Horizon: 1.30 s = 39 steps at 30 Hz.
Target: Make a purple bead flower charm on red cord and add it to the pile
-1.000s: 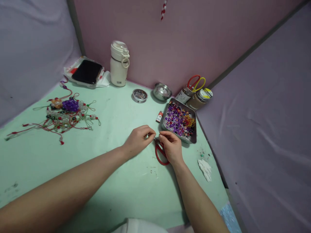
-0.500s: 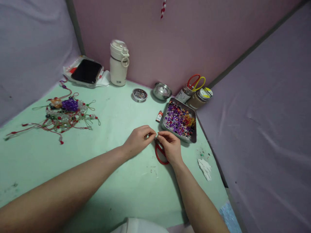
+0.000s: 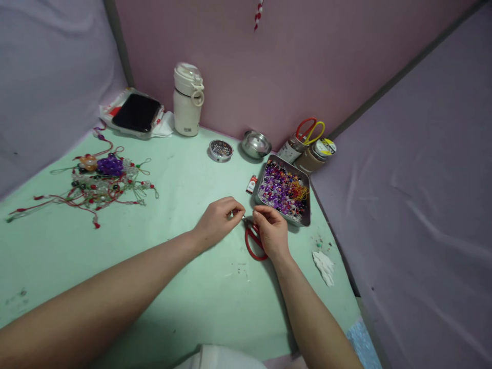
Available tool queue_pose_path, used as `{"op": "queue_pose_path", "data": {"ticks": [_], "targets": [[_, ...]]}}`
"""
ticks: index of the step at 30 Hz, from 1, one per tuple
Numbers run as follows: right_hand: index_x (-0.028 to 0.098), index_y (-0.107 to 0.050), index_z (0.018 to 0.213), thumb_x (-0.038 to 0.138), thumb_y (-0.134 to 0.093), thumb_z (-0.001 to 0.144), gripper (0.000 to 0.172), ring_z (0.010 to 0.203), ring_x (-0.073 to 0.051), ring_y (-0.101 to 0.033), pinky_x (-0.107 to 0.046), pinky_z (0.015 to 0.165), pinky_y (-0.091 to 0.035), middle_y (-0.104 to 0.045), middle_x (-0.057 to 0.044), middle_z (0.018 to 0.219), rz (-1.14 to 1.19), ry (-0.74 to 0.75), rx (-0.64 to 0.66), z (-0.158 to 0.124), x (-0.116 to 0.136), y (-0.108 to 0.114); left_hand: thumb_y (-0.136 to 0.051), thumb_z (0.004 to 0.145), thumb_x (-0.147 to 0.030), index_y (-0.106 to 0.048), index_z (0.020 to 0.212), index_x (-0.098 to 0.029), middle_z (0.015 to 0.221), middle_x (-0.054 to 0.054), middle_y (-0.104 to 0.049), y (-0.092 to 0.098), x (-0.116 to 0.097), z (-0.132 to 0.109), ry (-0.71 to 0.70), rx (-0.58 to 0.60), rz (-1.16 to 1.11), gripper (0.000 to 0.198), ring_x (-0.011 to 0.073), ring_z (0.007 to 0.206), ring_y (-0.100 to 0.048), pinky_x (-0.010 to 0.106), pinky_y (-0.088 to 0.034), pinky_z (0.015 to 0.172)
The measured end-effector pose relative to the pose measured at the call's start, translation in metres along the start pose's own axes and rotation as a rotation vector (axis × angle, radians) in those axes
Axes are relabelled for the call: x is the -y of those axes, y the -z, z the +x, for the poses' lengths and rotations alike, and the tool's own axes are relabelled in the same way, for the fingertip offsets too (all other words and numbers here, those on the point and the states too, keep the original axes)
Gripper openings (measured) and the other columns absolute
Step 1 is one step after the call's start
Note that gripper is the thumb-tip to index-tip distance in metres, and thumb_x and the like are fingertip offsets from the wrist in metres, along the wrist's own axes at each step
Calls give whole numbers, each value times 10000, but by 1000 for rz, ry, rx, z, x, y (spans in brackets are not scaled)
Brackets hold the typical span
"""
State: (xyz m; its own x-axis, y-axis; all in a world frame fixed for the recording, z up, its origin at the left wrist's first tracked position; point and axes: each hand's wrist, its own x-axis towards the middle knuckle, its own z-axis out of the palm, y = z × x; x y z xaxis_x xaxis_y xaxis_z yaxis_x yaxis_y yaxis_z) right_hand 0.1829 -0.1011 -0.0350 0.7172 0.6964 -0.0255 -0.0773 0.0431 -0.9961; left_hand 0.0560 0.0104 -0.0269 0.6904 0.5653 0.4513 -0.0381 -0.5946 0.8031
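My left hand (image 3: 220, 220) is closed in a pinch over the green table (image 3: 180, 292); what its fingertips hold is too small to name. Just to its right, a small gap away, my right hand (image 3: 272, 229) is also pinched on something too fine to make out. Red-handled scissors (image 3: 250, 250) lie on the table under and beside my right hand, which partly covers them. Behind that hand stands a metal tray (image 3: 309, 218) with purple, clear and dark beads (image 3: 282, 192). A small red and white box (image 3: 251, 184) lies at the tray's left side.
Beaded ornaments with cords (image 3: 105, 179) spread over the left side. Along the back are a phone (image 3: 137, 113), a cream bottle (image 3: 187, 105), a round spool (image 3: 221, 150), a metal bowl (image 3: 256, 144) and jars (image 3: 311, 158). White tissue (image 3: 323, 267) lies at the right.
My hands have moved slightly apart, my right hand to the right and my left hand a little to the left. More of the scissors shows between them.
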Motion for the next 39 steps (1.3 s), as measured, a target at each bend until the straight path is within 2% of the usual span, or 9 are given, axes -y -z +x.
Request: {"op": "queue_pose_path", "data": {"ticks": [14,32,39], "targets": [[221,-727,839,306,-763,694,172,606,-104,-557,-251,607,-468,-671,22,726,-46,24,32,-2,2,-1,-559,839,-136,-652,773,-174,714,-13,-612,0,-1,1,-1,15,-3,121,96,655,-531,227,-414,622],[216,-715,847,319,-748,709,176,637,-119,-576,-267,637,-484,-679,12,751,-115,56,65,-1,1,0,-564,856,-166,-677,809,-172,738,-1,-620,-1,0,0,21,33,-18,122,100,674,-551,228,-416,634],[222,-720,831,300,-759,691,164,694,-134,-608,-280,691,-500,-694,6,785,-102,51,89,-4,6,-4,-569,852,-159,-677,811,-170,745,1,-627,-1,0,0,29,47,-22,117,104,687,-558,230,-416,639]]}}
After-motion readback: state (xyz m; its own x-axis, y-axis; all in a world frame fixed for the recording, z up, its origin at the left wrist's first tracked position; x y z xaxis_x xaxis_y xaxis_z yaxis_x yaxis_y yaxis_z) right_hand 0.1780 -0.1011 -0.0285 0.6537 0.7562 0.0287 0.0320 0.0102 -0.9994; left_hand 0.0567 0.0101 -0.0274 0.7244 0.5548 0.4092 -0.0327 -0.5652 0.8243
